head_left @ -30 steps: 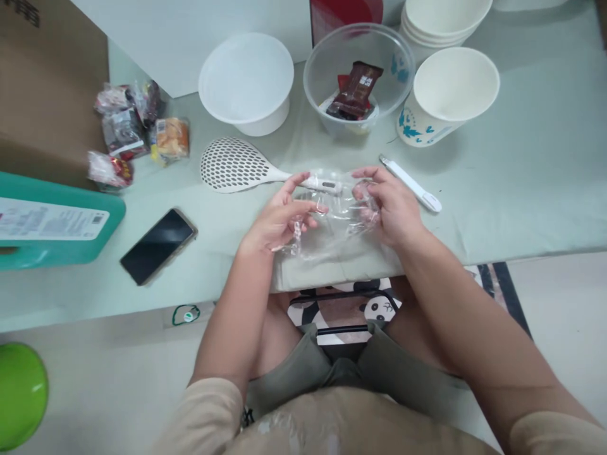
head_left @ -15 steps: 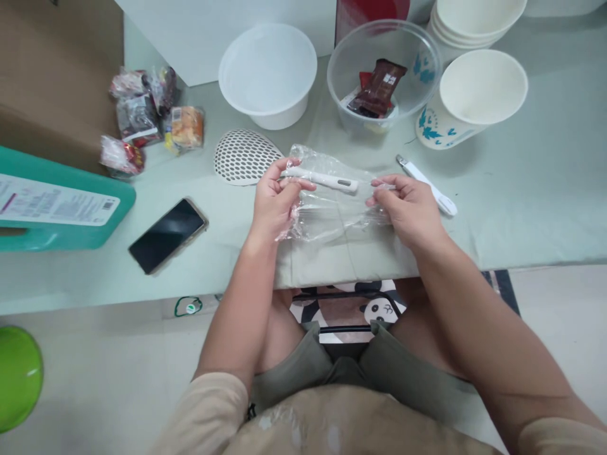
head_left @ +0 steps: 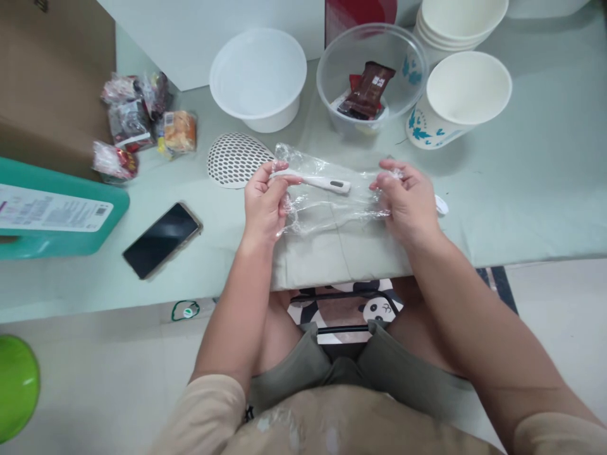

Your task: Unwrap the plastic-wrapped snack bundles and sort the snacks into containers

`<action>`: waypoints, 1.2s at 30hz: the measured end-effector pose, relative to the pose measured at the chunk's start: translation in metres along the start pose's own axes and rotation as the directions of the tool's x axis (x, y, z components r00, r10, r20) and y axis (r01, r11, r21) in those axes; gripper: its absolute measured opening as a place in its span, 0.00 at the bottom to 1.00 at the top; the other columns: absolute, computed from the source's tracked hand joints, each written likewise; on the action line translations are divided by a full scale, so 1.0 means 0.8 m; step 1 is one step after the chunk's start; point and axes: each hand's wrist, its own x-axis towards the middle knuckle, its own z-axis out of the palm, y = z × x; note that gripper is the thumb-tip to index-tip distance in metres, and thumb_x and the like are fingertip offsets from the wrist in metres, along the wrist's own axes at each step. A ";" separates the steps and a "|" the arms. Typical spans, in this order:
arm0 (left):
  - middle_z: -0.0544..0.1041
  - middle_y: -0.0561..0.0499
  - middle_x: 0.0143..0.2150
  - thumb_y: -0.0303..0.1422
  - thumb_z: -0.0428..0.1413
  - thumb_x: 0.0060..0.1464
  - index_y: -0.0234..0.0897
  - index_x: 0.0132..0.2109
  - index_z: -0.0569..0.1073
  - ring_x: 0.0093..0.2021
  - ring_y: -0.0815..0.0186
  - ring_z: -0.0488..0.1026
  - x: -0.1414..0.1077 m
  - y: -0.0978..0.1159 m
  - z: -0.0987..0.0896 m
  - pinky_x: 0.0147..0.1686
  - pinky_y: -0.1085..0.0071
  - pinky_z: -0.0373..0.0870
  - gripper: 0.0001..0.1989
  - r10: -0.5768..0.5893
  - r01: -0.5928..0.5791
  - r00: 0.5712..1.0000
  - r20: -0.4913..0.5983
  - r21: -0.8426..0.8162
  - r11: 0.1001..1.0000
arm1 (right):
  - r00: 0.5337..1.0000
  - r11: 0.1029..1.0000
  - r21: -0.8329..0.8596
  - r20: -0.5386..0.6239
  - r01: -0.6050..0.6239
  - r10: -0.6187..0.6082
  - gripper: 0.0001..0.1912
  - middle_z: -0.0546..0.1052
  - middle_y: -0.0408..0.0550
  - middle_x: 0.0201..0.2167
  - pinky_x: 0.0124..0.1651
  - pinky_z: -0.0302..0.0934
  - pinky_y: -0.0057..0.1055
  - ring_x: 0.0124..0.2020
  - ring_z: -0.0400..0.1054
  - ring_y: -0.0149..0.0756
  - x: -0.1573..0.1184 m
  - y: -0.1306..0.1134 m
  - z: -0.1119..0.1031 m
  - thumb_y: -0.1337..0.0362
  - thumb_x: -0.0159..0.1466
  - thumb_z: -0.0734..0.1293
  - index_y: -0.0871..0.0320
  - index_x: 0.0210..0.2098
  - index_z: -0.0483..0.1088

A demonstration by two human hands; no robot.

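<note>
A white skimmer (head_left: 234, 160) with a wide perforated head is held over the table's front part. My left hand (head_left: 268, 201) is closed around it near where head and handle meet, and also pinches one edge of a clear plastic bag (head_left: 322, 212). The skimmer's handle, with an oblong hole at its end, points right and lies against or inside the bag; I cannot tell which. My right hand (head_left: 410, 199) is closed on the bag's other end, stretching it sideways. Behind this hand a white utility knife (head_left: 441, 205) is mostly hidden, only its end showing.
Behind stand a white bowl (head_left: 258, 79), a clear bowl (head_left: 327, 95) holding wrapped snacks, and paper cups (head_left: 441, 129). At left are a phone (head_left: 162, 240), several wrapped snacks (head_left: 130, 123), a teal container (head_left: 102, 227) and a cardboard box (head_left: 57, 82).
My right hand has moved slightly up and gathered more of the bag's end, now covering most of the utility knife. The left hand keeps its hold; the whole view has shifted a little.
</note>
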 end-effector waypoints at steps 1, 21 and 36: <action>0.80 0.59 0.29 0.27 0.63 0.52 0.41 0.39 0.72 0.13 0.81 0.53 0.001 -0.001 -0.001 0.13 0.77 0.45 0.08 0.014 -0.014 1.000 0.003 -0.002 1.000 | 1.000 1.000 0.000 -0.015 0.015 -0.015 0.17 0.79 0.44 0.33 0.19 0.48 0.27 0.17 0.54 0.22 0.000 0.001 0.000 0.49 0.62 0.74 0.52 0.43 0.72; 0.80 0.56 0.31 0.34 0.66 0.50 0.41 0.42 0.74 0.18 0.78 0.59 0.012 -0.018 -0.011 0.20 0.76 0.54 0.13 0.043 -0.039 0.997 0.058 -0.075 0.996 | 0.996 0.859 0.510 -0.064 -0.028 0.070 0.13 0.78 0.40 0.46 0.41 0.71 0.30 0.44 0.75 0.32 0.009 -0.017 -0.015 0.54 0.60 0.74 0.47 0.41 0.70; 0.79 0.58 0.59 0.40 0.63 0.58 0.52 0.49 0.76 0.20 0.79 0.55 0.020 -0.018 -0.037 0.24 0.71 0.56 0.11 0.006 -0.006 0.997 0.074 0.010 1.000 | 0.814 0.812 0.249 0.422 -0.527 0.399 0.19 0.84 0.51 0.42 0.39 0.78 0.34 0.43 0.81 0.41 -0.019 -0.030 -0.001 0.47 0.58 0.77 0.55 0.40 0.77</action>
